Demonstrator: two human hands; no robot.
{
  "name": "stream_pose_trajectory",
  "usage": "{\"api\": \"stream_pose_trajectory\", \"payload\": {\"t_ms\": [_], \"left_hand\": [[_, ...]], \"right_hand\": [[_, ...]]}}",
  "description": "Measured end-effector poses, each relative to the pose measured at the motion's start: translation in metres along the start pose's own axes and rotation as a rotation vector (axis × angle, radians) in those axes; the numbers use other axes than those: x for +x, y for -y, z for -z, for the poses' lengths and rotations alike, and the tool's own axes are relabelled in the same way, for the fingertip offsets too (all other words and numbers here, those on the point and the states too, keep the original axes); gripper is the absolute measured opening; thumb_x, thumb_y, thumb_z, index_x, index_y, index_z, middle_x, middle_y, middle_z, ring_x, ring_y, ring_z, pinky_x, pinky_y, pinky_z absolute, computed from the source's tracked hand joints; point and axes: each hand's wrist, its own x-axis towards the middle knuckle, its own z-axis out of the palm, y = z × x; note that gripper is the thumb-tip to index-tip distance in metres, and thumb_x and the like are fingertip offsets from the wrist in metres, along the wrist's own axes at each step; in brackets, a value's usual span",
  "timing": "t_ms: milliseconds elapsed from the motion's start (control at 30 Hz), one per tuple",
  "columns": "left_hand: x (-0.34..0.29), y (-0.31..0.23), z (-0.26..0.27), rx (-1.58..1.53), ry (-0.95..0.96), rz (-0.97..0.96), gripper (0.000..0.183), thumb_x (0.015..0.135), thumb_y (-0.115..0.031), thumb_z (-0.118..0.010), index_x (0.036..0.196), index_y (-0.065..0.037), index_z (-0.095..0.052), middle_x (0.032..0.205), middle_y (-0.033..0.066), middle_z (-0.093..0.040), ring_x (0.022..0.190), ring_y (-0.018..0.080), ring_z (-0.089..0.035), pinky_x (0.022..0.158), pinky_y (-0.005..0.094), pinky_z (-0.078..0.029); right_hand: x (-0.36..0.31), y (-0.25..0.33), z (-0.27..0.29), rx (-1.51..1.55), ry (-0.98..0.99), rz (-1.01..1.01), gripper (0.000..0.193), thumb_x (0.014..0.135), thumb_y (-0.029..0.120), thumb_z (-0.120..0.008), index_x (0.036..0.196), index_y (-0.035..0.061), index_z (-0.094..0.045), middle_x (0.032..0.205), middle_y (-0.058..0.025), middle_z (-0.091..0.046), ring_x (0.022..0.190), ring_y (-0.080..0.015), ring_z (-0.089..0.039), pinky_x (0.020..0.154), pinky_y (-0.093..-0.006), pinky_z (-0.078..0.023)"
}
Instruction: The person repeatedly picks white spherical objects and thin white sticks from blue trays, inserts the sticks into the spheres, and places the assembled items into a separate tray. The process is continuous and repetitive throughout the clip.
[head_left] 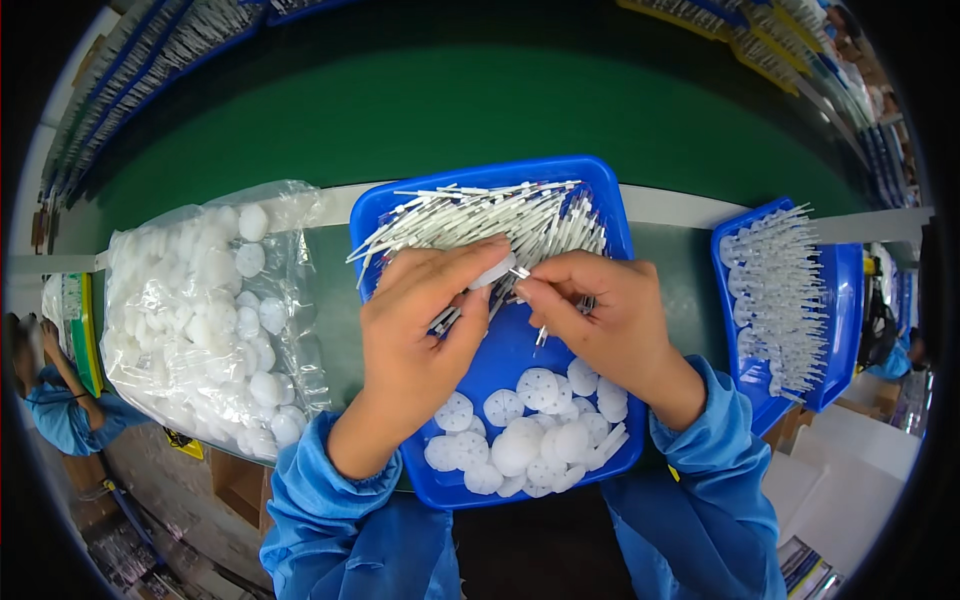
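Observation:
My left hand [425, 305] pinches a white plastic disc [493, 271] on edge between thumb and fingers. Right beside it, my right hand [600, 305] grips thin white rods with metallic tips [520, 272]; one tip meets the disc or lies just against it, I cannot tell which. Both hands are above a blue tray [520, 355]. In its far part lies a heap of thin white rods [480, 215]. Loose round white discs with small holes [520, 445] are piled in its near part.
A clear plastic bag [205, 320] full of white discs lies to the left. At right, a blue tray [845, 330] holds rows of discs with rods fitted. A green surface [480, 110] stretches beyond a pale rail. Another person's blue sleeve [65, 415] shows far left.

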Motion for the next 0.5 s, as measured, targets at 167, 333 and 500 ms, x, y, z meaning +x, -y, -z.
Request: {"api": "stream_pose_trajectory", "payload": {"t_ms": [167, 333, 500], "left_hand": [[-0.003, -0.008, -0.003, 0.12, -0.027, -0.041, 0.047, 0.085, 0.01, -0.077, 0.13, -0.005, -0.08, 0.107, 0.0125, -0.082, 0.09, 0.0231, -0.072, 0.074, 0.031, -0.06], [-0.01, -0.011, -0.004, 0.129, -0.054, 0.0, 0.051, 0.083, 0.009, -0.079, 0.132, -0.005, -0.08, 0.087, 0.0108, -0.075, 0.078, 0.0212, -0.071, 0.068, 0.0317, -0.059], [-0.011, -0.009, -0.003, 0.091, -0.031, 0.048, 0.049, 0.086, 0.006, -0.081, 0.134, -0.006, -0.079, 0.095, 0.0115, -0.074, 0.081, 0.0198, -0.072, 0.068, 0.0316, -0.059]], "right_hand": [[0.004, -0.006, -0.003, -0.421, -0.177, 0.385, 0.015, 0.089, 0.015, -0.087, 0.097, 0.0096, -0.076, 0.075, -0.0044, -0.075, 0.059, -0.0214, -0.07, 0.057, -0.0332, -0.054], [0.007, -0.003, -0.007, -0.494, -0.224, 0.522, 0.016, 0.087, 0.013, -0.086, 0.096, 0.0092, -0.074, 0.081, -0.0019, -0.075, 0.065, -0.0207, -0.071, 0.058, -0.0348, -0.055], [0.009, -0.006, -0.011, -0.452, -0.19, 0.483, 0.015, 0.088, 0.012, -0.085, 0.098, 0.0075, -0.075, 0.082, -0.004, -0.076, 0.067, -0.0224, -0.072, 0.059, -0.0343, -0.056]]}}
